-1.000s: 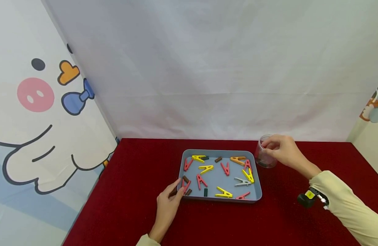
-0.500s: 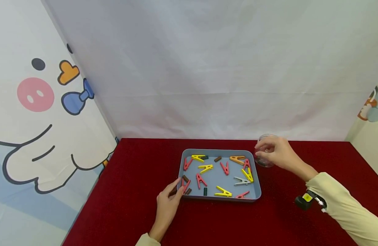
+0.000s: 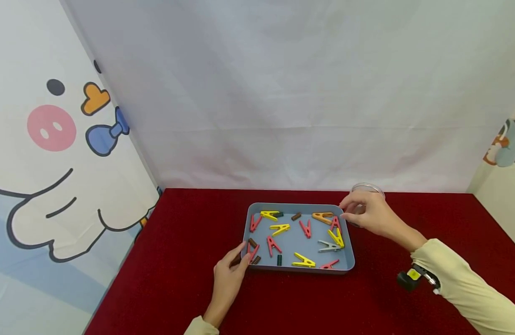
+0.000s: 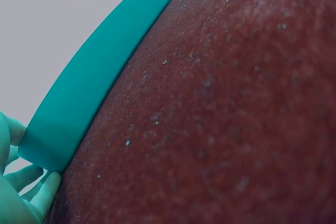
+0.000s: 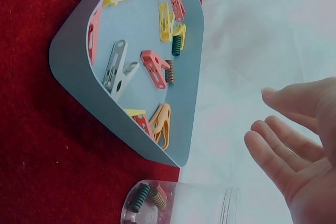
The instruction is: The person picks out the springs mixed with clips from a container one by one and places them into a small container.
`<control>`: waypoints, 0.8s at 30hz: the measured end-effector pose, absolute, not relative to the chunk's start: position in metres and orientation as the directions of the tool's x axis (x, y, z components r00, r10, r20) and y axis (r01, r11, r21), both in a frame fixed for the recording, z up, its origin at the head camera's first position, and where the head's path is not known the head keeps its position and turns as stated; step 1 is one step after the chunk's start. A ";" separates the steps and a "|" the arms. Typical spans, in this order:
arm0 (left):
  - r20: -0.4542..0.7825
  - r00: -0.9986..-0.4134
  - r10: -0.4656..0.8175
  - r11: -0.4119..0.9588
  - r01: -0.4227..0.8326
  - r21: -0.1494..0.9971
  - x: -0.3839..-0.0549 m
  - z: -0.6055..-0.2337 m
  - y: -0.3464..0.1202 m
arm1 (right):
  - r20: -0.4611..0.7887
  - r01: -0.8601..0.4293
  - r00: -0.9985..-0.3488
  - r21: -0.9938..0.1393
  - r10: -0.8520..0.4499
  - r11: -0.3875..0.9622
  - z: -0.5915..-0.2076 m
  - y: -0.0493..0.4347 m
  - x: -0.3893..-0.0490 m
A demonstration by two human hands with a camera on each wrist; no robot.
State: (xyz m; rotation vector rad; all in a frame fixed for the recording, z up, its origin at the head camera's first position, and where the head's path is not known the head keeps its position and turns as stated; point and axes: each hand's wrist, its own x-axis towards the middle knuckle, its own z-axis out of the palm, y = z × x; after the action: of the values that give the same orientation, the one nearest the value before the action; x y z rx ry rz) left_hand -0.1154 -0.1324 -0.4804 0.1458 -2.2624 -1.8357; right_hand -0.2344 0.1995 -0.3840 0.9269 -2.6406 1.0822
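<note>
A blue-grey tray lies on the red cloth and holds several red, yellow, orange and grey plastic clothespins, with small dark green and brown spring-like coils among them. At its front left corner my left hand holds the tray wall between thumb and fingers; the left wrist view shows the fingers against the tray corner. My right hand hovers beside the tray's back right corner, fingers parted and holding nothing. Behind it stands a clear jar, partly hidden. In the right wrist view, several coils lie inside the jar.
Red cloth covers the table around the tray. A white curtain hangs behind the back edge, and a cartoon-printed sheet stands at the left. A black wrist camera is strapped to the right sleeve.
My right hand has come out of the jar mouth and moved left toward the tray's back right corner. The left hand stays on the tray.
</note>
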 end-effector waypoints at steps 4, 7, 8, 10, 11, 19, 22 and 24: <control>0.109 -0.969 -0.222 0.227 0.057 0.972 -0.121 -0.497 -0.136 | 0.348 -0.600 -0.794 -0.581 -0.498 0.550 -0.385 0.197 -0.232; 0.123 -0.965 -0.229 0.242 0.066 0.968 -0.123 -0.503 -0.136 | 0.342 -0.601 -0.791 -0.587 -0.507 0.542 -0.387 0.195 -0.230; 0.129 -0.964 -0.231 0.244 0.071 0.967 -0.123 -0.504 -0.136 | 0.341 -0.602 -0.790 -0.589 -0.509 0.540 -0.387 0.195 -0.230; 0.137 -0.963 -0.231 0.244 0.079 0.967 -0.123 -0.504 -0.136 | 0.342 -0.606 -0.786 -0.591 -0.515 0.533 -0.388 0.193 -0.229; 0.138 -0.963 -0.230 0.244 0.080 0.967 -0.123 -0.504 -0.136 | 0.342 -0.610 -0.783 -0.588 -0.521 0.531 -0.389 0.193 -0.229; 0.129 -0.969 -0.213 0.239 0.076 0.968 -0.123 -0.503 -0.137 | 0.344 -0.628 -0.757 -0.619 -0.556 0.472 -0.393 0.185 -0.227; 0.135 -0.968 -0.212 0.248 0.080 0.965 -0.123 -0.503 -0.136 | 0.349 -0.640 -0.748 -0.606 -0.565 0.473 -0.393 0.182 -0.226; 0.137 -0.967 -0.213 0.253 0.081 0.964 -0.123 -0.503 -0.136 | 0.346 -0.641 -0.746 -0.604 -0.569 0.474 -0.394 0.181 -0.225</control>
State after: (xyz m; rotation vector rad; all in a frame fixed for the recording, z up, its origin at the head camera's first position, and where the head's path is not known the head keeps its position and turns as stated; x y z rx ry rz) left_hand -0.1228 -0.1362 -0.5033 0.1237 -2.2850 -1.7814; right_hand -0.2253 0.1812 -0.3938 1.0763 -2.6125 1.1349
